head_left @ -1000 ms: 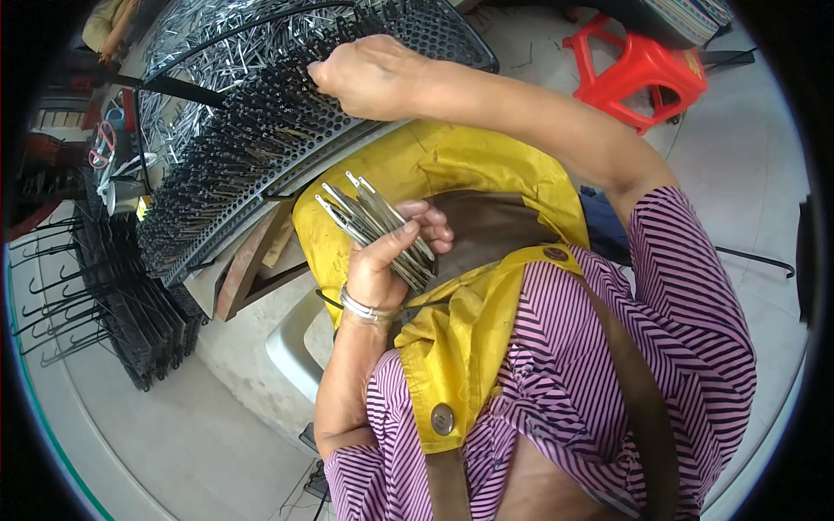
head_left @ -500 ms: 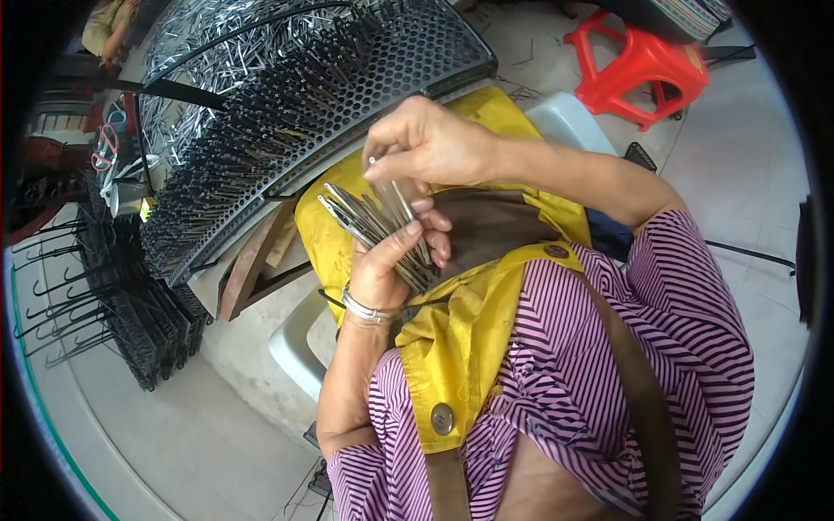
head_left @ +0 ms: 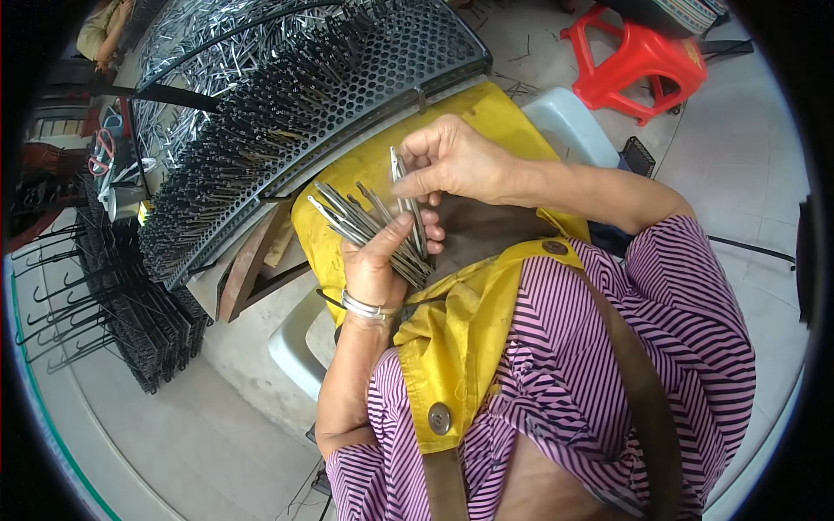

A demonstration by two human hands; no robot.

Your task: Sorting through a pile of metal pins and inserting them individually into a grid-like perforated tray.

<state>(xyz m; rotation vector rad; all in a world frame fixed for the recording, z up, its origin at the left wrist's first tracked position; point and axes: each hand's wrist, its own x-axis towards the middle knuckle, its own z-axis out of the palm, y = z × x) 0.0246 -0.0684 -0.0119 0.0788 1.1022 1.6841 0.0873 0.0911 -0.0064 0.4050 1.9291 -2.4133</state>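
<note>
A bundle of slim grey metal strips (head_left: 347, 224) fans out of my left hand (head_left: 372, 271), which is closed around its lower part. Some strips have a small hole at the tip. My right hand (head_left: 460, 163) has thumb and fingers pinched at one or two strips (head_left: 396, 167) that stand at the bundle's right side. The lower ends of these strips lie against my left fingers. Both hands are over the yellow apron (head_left: 326, 252) on my lap. Beyond them stands a black perforated rack (head_left: 452, 56), its holes packed with dark upright strips (head_left: 261, 122) on the left.
Loose silvery strips (head_left: 174, 61) lie heaped behind the rack. Black hooked wire racks (head_left: 130, 321) are stacked at the left, near red-handled scissors (head_left: 102, 149). A red stool (head_left: 638, 65) stands at the far right. Another person's arm (head_left: 111, 43) shows at the top left.
My right hand has shifted a little right and toward me, and the strips by its fingertips now stand more upright. My left hand keeps its hold on the bundle.
</note>
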